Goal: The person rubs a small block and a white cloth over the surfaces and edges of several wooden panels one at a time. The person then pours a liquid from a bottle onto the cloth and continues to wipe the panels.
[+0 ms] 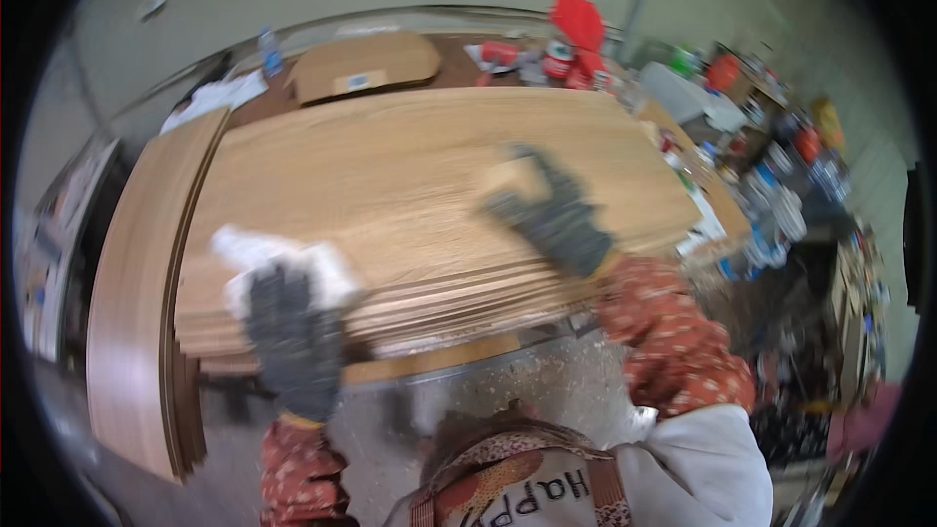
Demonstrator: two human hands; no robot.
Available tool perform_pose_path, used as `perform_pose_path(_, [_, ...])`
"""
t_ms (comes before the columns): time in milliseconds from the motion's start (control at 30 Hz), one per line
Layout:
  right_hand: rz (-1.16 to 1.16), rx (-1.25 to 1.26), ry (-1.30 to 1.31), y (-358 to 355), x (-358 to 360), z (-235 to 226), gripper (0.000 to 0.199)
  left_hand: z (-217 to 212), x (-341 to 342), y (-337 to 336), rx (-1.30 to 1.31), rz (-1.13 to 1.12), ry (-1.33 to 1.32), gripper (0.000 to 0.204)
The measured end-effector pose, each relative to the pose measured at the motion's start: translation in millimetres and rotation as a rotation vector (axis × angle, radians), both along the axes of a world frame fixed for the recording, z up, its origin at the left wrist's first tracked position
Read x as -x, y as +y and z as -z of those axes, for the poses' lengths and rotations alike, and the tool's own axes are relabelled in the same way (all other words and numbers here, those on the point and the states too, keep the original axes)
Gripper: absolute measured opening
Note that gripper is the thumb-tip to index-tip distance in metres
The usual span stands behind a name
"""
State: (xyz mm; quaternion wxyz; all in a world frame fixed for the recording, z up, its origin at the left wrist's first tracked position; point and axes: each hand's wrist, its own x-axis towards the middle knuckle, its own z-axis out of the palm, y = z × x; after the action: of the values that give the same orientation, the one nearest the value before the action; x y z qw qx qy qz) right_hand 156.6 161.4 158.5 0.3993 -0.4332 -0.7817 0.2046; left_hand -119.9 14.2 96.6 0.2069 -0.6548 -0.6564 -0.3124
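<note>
A stack of wood-grain boards [420, 166] lies in front of me. Near its front left corner, my left hand [293, 332] in a dark grey glove presses a crumpled white cloth [332, 273] against the top board. Over the right half of the same board is my right hand [561, 220], also gloved and smeared by motion. Its thumb and fingers curve around a pale tan, block-like piece [517, 179], whose kind is too blurred to name. Red patterned sleeves cover both forearms.
Another stack of narrower boards [146, 283] stands at the left. Behind lie a cardboard piece [366, 68], a plastic bottle [270, 53] and red items [578, 29]. Cluttered bottles, bags and boxes [771, 166] fill the right side.
</note>
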Motion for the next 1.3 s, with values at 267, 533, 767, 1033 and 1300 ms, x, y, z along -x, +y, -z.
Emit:
perform_pose_path(267, [0.147, -0.358, -0.081, 86, -217, 62, 0.042, 7, -245, 82, 0.033, 0.709, 0.069, 0.046])
perform_pose_path(533, [-0.018, 0.268, 0.752, 70, -199, 38, 0.048, -7, -137, 57, 0.007, 0.246, 0.047, 0.04])
perform_pose_path(767, [-0.042, 0.216, 0.73, 86, -208, 45, 0.048, -17, 127, -36, 0.11, -0.487, 0.246, 0.052])
perform_pose_path(1033, [0.032, 0.247, 0.684, 78, -207, 44, 0.049, -6, -7, -2, 0.258, -0.474, 0.333, 0.054])
perform_pose_path(1300, [0.035, 0.195, 0.69, 92, -220, 68, 0.047, 25, -83, 8, -0.104, 0.023, 0.424, 0.058])
